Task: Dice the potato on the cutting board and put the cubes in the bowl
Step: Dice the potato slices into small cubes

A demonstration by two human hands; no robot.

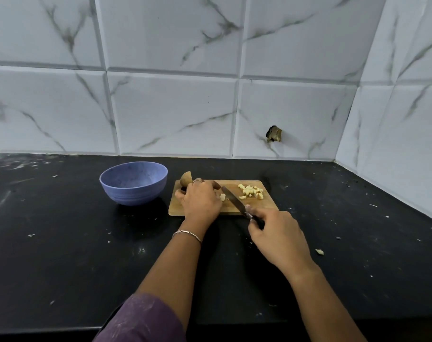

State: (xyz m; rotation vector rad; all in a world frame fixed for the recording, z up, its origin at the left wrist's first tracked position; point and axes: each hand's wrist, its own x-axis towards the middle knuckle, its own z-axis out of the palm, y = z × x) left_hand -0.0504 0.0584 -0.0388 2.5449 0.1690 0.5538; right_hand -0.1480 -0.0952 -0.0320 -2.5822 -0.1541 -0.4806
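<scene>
Mid-frame on the black counter point(62, 243) sit a round lilac bowl point(133, 191) and, to its right, a rectangular wooden cutting board point(264, 204). The left hand point(201, 201) curls over, probably pinning, the brown potato point(186, 178) at the board's left end. The right hand point(279, 238) grips a steel knife point(233, 199) pointing upper-left, with pale cubes point(250, 191) to its right.

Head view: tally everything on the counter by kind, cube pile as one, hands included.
Bowl: 1
Cutting board: 1
Knife: 1
Skin-on potato chunk: 1
Potato piece at the blade: 1
Cube pile: 1
Stray cube off the board: 1
Hands: 2, left hand, right hand
Total: 9
</scene>
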